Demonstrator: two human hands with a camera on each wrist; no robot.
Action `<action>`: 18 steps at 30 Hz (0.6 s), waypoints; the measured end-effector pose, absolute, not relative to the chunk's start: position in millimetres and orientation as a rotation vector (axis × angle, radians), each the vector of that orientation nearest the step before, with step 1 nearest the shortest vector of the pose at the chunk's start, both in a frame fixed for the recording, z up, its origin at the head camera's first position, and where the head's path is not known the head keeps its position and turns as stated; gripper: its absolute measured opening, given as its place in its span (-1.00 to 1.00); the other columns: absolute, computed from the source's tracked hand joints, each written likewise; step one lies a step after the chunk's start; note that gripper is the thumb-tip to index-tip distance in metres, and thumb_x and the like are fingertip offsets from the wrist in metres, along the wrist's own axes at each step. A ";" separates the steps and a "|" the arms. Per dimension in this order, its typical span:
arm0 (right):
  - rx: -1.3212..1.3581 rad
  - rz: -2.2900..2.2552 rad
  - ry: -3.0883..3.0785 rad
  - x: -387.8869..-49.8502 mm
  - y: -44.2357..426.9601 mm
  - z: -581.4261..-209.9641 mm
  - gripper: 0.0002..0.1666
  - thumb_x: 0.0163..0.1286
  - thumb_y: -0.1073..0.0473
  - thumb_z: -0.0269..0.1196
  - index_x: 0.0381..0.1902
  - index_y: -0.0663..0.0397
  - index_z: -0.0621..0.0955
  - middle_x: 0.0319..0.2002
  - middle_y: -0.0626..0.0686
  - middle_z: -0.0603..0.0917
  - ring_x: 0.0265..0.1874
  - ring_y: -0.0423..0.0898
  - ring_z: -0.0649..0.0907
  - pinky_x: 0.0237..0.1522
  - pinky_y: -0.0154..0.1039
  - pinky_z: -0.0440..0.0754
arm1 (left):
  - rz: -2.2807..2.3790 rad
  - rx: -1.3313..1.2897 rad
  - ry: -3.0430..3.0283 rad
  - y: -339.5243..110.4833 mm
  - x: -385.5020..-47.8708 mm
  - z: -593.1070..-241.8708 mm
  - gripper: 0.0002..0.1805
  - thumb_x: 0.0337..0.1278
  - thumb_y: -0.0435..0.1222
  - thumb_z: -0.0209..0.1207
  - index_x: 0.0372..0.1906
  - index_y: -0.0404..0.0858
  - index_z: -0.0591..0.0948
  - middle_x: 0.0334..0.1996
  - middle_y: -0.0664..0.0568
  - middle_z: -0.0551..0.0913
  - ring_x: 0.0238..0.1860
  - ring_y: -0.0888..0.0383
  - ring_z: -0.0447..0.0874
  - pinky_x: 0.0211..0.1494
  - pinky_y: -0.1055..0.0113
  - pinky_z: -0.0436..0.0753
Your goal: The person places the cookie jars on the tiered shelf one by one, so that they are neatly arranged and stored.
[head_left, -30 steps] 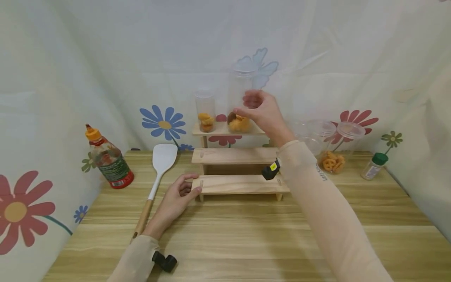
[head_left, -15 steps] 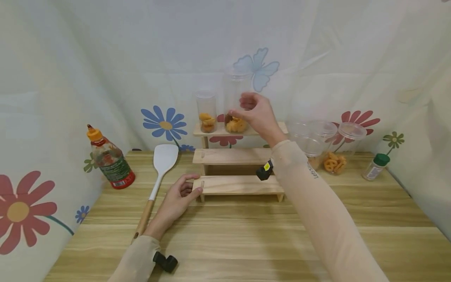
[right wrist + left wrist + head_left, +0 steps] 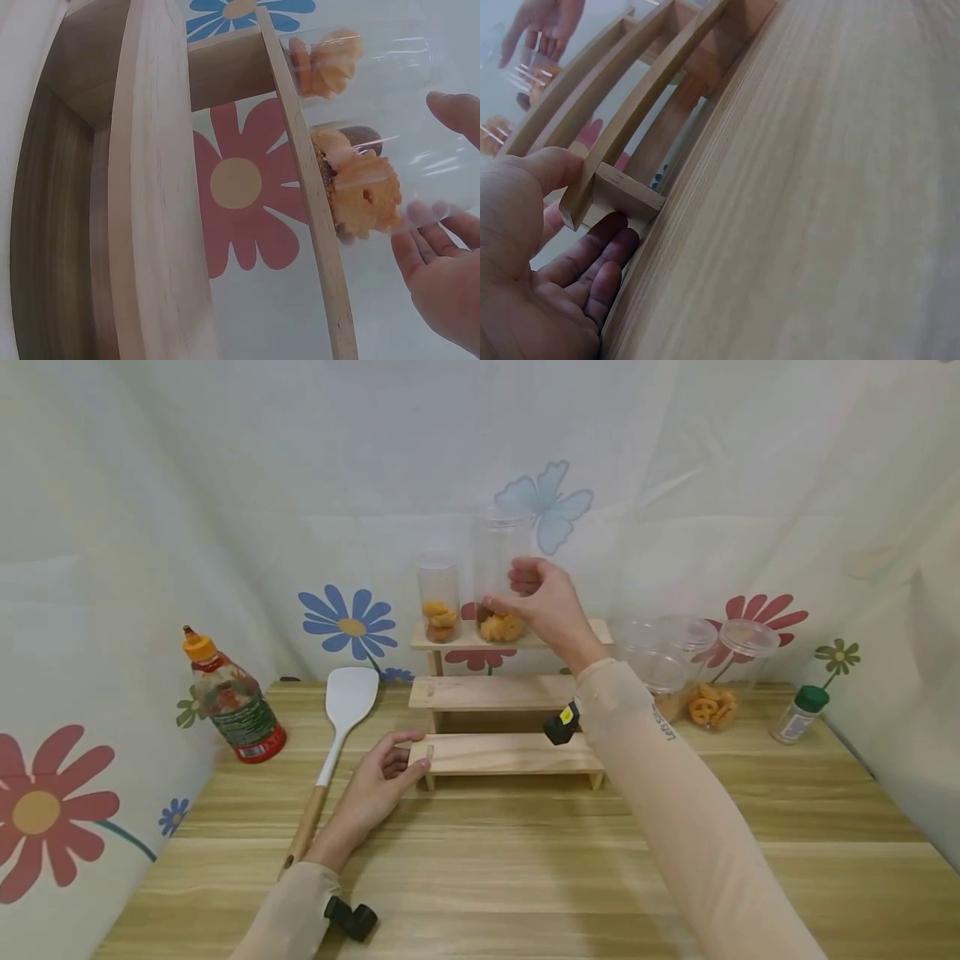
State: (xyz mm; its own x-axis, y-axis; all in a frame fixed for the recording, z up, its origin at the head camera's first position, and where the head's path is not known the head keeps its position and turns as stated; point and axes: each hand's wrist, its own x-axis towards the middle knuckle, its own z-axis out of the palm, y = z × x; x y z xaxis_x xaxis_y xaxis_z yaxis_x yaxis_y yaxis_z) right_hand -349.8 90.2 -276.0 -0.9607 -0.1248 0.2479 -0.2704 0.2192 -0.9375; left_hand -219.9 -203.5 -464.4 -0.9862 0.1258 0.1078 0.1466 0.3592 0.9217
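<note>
A three-tier wooden shelf rack (image 3: 495,693) stands on the table. At its left end, my left hand (image 3: 378,781) grips the lowest tier, the thumb on top and the fingers beside the leg; the left wrist view shows the curled fingers (image 3: 592,262) by the leg panel. On the top tier stands a tall clear jar (image 3: 501,547) with orange snacks and a dark piece at the bottom. My right hand (image 3: 551,606) holds it from the right, thumb in front and fingers behind. A shorter clear jar (image 3: 330,64) of snacks stands left of it.
Several clear jars, one with ring-shaped snacks (image 3: 712,706), stand right of the rack. Farther right is a green-capped shaker (image 3: 800,714). A white spatula (image 3: 351,697) and a red sauce bottle (image 3: 238,706) are on the left. A floral curtain (image 3: 375,452) hangs behind.
The tall jar and my right hand have shifted slightly left along the top tier, toward the shorter jar. My left hand has stayed on the rack.
</note>
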 end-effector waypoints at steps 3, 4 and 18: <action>0.382 1.849 -2.360 -349.5 90.6 -275.6 0.01 0.40 0.06 0.64 0.66 0.11 0.40 0.53 0.11 0.55 0.50 0.05 0.54 0.56 -0.11 0.49 | -1.750 -0.260 -2.574 -203.3 -220.2 -463.6 -0.49 0.59 -0.13 0.39 0.49 -0.05 0.59 0.02 -0.10 0.84 0.05 0.04 0.73 0.20 0.26 0.62; 0.381 1.843 -2.361 -349.0 90.7 -275.2 0.02 0.40 0.05 0.64 0.66 0.11 0.40 0.53 0.11 0.55 0.50 0.05 0.54 0.56 -0.11 0.49 | -1.751 -0.263 -2.573 -203.3 -220.1 -463.4 -0.49 0.59 -0.14 0.39 0.49 -0.06 0.59 0.02 -0.11 0.84 0.05 0.03 0.74 0.20 0.26 0.62; 0.432 1.788 -2.251 -326.8 117.8 -268.1 0.05 0.37 -0.01 0.66 0.66 0.12 0.42 0.52 0.09 0.58 0.50 0.01 0.56 0.58 -0.14 0.45 | -1.759 -0.253 -2.579 -202.6 -218.3 -461.8 -0.48 0.59 -0.12 0.39 0.50 -0.04 0.59 0.04 -0.11 0.84 0.08 0.02 0.74 0.24 0.23 0.61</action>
State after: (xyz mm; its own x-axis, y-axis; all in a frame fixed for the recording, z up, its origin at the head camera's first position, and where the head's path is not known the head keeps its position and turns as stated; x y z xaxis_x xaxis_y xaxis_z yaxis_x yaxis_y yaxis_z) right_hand -326.8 117.8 -268.1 -0.9291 -0.0844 0.3602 -0.3699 0.2099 -0.9050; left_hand -218.3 -202.6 -461.8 -0.9869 0.1278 0.0987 0.1385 0.3559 0.9242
